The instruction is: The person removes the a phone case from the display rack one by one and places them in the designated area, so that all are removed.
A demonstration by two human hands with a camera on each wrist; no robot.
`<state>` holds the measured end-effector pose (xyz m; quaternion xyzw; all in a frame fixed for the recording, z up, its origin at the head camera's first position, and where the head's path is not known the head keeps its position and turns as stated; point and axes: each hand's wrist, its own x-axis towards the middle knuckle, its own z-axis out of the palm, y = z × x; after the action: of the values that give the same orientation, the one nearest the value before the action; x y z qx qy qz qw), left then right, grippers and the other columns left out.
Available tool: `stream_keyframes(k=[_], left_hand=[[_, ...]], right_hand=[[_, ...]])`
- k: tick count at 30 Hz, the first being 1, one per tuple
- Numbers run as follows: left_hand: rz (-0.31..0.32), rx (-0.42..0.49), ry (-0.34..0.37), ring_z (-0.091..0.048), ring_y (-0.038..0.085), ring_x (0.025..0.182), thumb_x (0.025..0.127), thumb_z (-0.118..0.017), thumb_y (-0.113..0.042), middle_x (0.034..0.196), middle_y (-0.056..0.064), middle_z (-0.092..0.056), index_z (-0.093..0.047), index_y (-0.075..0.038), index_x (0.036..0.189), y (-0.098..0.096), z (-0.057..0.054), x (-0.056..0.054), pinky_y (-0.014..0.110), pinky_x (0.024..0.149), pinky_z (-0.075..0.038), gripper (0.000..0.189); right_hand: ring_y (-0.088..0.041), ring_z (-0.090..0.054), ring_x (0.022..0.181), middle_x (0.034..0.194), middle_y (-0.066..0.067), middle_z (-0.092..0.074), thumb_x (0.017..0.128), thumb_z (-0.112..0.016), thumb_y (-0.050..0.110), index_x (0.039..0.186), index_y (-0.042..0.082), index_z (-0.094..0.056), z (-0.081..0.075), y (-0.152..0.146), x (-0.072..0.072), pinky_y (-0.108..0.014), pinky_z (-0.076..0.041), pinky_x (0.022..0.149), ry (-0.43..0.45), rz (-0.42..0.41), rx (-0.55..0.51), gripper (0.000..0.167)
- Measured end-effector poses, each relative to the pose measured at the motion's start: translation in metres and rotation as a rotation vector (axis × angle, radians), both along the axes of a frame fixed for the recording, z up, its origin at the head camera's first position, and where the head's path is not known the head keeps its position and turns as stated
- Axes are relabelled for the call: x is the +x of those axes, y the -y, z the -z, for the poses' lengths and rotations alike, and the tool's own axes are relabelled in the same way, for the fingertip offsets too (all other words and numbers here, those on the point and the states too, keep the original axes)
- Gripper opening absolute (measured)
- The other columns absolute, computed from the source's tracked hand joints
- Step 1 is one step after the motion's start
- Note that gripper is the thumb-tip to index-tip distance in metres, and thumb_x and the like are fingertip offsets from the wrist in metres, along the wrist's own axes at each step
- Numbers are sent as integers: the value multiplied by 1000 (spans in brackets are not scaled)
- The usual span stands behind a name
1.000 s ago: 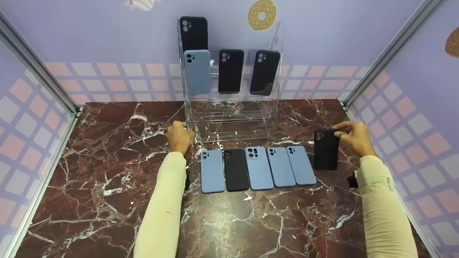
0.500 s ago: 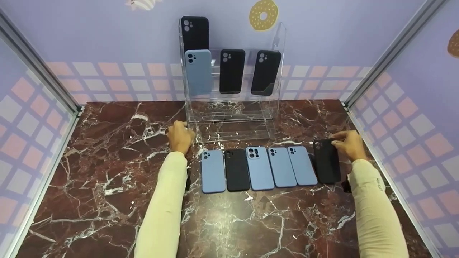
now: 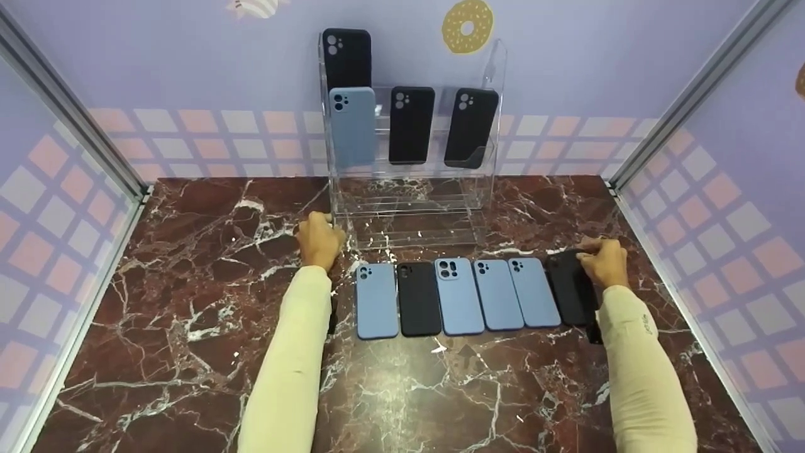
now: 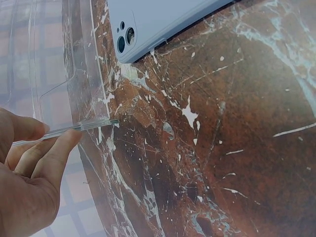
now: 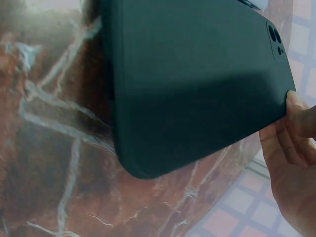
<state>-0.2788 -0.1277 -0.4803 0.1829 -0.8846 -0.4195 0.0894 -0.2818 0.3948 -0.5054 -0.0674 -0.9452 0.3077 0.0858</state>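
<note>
My right hand (image 3: pixel 607 262) pinches the top right corner of a black phone case (image 3: pixel 566 289) at the right end of a row on the table. In the right wrist view that case (image 5: pixel 192 89) fills much of the picture, thumb and fingers at its edge near the camera cutouts. My left hand (image 3: pixel 319 240) pinches the side panel of a clear acrylic display stand (image 3: pixel 415 238); the left wrist view shows thumb and fingers on the panel's edge (image 4: pixel 89 126). Beside the held case lies a blue phone case (image 3: pixel 534 296).
Left along the row lie more blue cases, one with a large camera block (image 3: pixel 462 302), and another black case (image 3: pixel 420 302). The stand holds a blue case (image 3: pixel 352 129) and several black ones, including an upper left one (image 3: pixel 347 60). Patterned walls (image 3: pixel 710 157) enclose the marble-patterned table (image 3: pixel 188 365).
The right hand has lowered the black case from upright down to the row's right end, beside the blue case. The left hand keeps its hold on the stand.
</note>
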Motion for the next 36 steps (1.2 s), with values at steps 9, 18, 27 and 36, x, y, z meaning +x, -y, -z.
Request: stream_keyframes(k=[9,18,27,36], left_hand=[[-8,10,20,-65,46,109,83,-64,-2,121,25,-68,-69,2,125,0,0,-1,51,95,-51,42],[-12,5,9,-65,48,109,83,-65,-3,120,26,-68,-70,2,123,0,0,-1,52,96,-51,41],[-10,-11,-14,-65,48,109,84,-64,-4,120,27,-68,-71,2,120,0,0,-1,53,96,-50,38],[1,-12,-20,-65,49,107,83,-65,-3,117,27,-69,-71,4,120,-1,0,1,53,95,-50,38]], right_hand=[[-47,-62,115,114,-30,-68,89,-67,0,110,-10,-73,10,0,1,-55,-45,102,6,38,-13,24],[-48,-60,116,114,-29,-68,91,-66,3,112,-9,-72,12,1,2,-57,-43,103,33,37,-14,26],[-49,-61,108,112,-30,-69,93,-67,10,113,-8,-72,3,7,0,-62,-44,96,62,32,16,27],[-46,-65,109,108,-30,-70,90,-74,8,113,-11,-71,-14,41,-16,-54,-45,100,-64,-52,-32,31]])
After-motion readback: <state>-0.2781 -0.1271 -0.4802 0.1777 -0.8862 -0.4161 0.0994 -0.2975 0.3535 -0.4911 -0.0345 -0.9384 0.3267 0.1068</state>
